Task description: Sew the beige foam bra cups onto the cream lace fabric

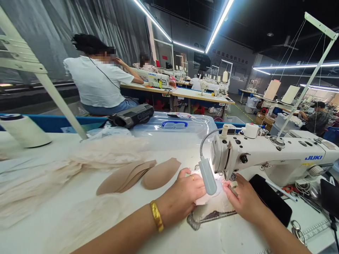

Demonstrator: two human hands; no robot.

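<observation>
A pale pink fabric piece [202, 200] lies on the sewing machine's bed beneath its needle area, brightly lit. My left hand [185, 192], with a gold bracelet and a ring, grips the piece from the left. The grey lamp head [208, 176] hides some of its fingertips. On the other side, my right hand [246, 197] pinches the fabric's edge beside the presser-foot area of the white sewing machine [267, 155]. The needle itself is hidden. Several beige cup-shaped pads [161, 173] rest left of my left hand.
Sheer cream fabric [53, 183] spreads over the left of the table. Behind stands a clear plastic box [174, 127]. A black phone [271, 199], scissors [298, 231] and a ruler [317, 227] lie at right. A thread cone [25, 132] stands left. A co-worker [99, 77] sits ahead.
</observation>
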